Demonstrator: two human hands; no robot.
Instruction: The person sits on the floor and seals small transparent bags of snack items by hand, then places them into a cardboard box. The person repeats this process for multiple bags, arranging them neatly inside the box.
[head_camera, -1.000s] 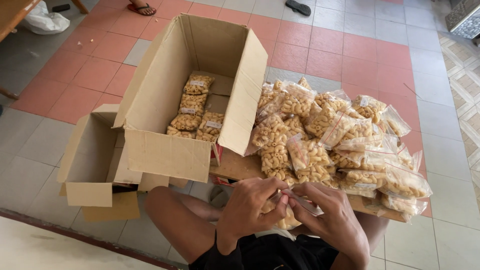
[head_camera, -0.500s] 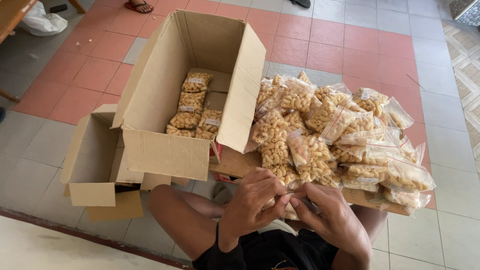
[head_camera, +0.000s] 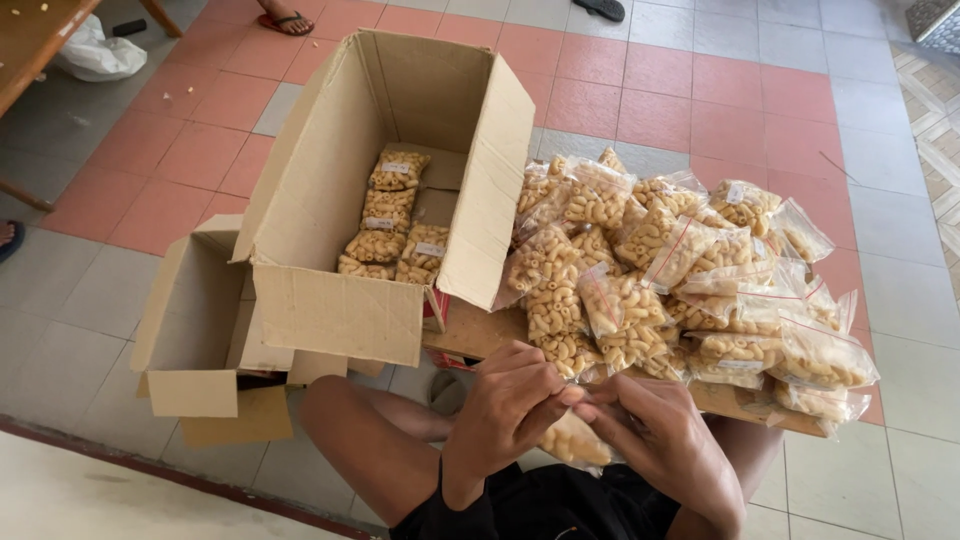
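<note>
Hands meet low in the centre of the frame: the left hand (head_camera: 510, 400) and the right hand (head_camera: 665, 450) are both pinched together on the top edge of a small clear plastic bag of macaroni-shaped snacks (head_camera: 572, 440), which hangs just below the fingers and above the person's lap. The bag looks light and soft, its film thin and likely slippery, and the pieces inside are probably brittle, so the flat strip along the mouth seems the sensible place to grip rather than the filled belly.

Just above the hands, at centre right, a heap of filled snack bags (head_camera: 680, 280) lies on a flat sheet of cardboard (head_camera: 470, 335). At upper centre stands a tall open cardboard box (head_camera: 330, 200) with several bags stacked in its bottom (head_camera: 395, 225). A smaller open box (head_camera: 190, 330) sits at its lower left, on the tiled floor (head_camera: 700, 90).
</note>
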